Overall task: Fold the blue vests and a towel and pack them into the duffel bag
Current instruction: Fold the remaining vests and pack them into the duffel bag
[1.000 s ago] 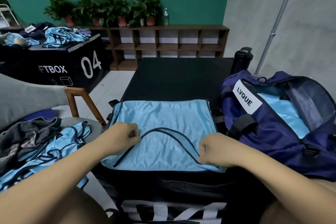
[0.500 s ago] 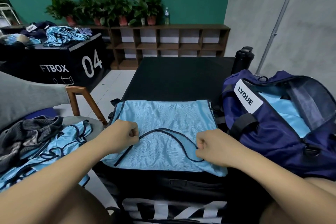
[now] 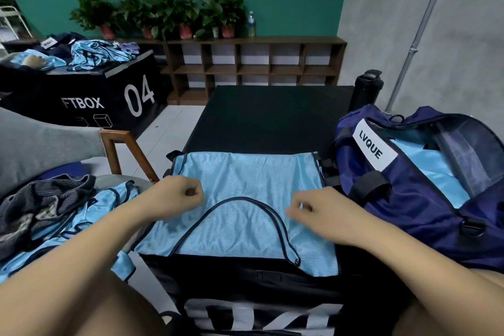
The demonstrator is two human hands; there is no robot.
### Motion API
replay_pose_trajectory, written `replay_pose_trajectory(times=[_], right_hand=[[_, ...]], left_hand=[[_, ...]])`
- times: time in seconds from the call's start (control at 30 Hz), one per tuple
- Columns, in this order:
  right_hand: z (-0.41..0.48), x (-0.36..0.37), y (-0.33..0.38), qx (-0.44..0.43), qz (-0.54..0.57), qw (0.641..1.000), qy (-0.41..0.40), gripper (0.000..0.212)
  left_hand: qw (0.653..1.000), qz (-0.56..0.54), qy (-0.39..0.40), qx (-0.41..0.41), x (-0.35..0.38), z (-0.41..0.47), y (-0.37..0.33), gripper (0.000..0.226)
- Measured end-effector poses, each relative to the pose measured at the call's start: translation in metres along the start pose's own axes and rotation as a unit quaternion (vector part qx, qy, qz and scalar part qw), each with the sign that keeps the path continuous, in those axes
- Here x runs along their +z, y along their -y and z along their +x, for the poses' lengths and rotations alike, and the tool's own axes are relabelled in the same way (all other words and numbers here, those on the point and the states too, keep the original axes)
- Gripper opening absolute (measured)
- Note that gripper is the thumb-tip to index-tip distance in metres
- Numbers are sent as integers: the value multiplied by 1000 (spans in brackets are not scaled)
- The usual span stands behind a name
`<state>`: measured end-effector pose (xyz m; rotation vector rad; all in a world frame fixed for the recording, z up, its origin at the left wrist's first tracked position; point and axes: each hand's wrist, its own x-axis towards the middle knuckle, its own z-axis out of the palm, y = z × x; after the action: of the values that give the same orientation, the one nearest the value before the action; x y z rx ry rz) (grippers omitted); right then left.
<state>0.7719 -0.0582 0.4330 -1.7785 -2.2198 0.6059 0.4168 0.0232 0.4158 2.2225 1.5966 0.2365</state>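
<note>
I see 1 light blue vest (image 3: pixel 245 199) spread flat on the near end of the black padded box (image 3: pixel 272 117), its dark-trimmed neckline curving between my 2 hands. My left hand (image 3: pixel 177 196) rests on the vest's left part, fingers curled tight into a loose fist; whether any cloth is pinched inside it I cannot tell. My right hand (image 3: pixel 319 213) lies on the vest's right part, just right of the trim, with thumb and fingers (image 3: pixel 293 211) slightly apart and bent, their tips near the fabric and gripping nothing that I can make out.

Just right of my right hand sits the navy duffel bag (image 3: pixel 409 199), unzipped, with light blue cloth already inside and a white label reading LVQUE. Left of my left hand, more blue vests (image 3: pixel 81 215) lie heaped on a chair (image 3: pixel 122 150), beside a crumpled dark grey towel (image 3: pixel 41 204). Beyond my fingertips stands a black bottle (image 3: pixel 366 90) at the box's far right corner, and further off a second black box (image 3: pixel 95 95) marked 04 carries more blue cloth.
</note>
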Motion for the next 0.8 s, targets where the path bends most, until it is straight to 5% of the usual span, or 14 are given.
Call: replay_pose_trajectory(times=[0.17,0.27,0.47,0.6,0.7,0.8], right_hand=[[43,-9,-28,80,-71,987,-124,12],[65,-16,-39,123,-135,975,-127,29],[98,-30,-53,187,-115,969,-111,32],[115,-38,-66,177,-95,977,-67,36],[125,-51,-69,179,-39,982,-38,19],[137,-58,-77,182,40,977,-100,16]], left_hand=[[980,-45,-179,-74,-15,27,9,14],[961,-49,-238,-131,-22,47,23,22],[961,0,-189,-203,-22,83,39,51],[959,-22,-147,-240,-22,99,47,43],[958,-62,-127,-247,-26,104,50,42],[942,-162,-144,-254,-31,107,54,34]])
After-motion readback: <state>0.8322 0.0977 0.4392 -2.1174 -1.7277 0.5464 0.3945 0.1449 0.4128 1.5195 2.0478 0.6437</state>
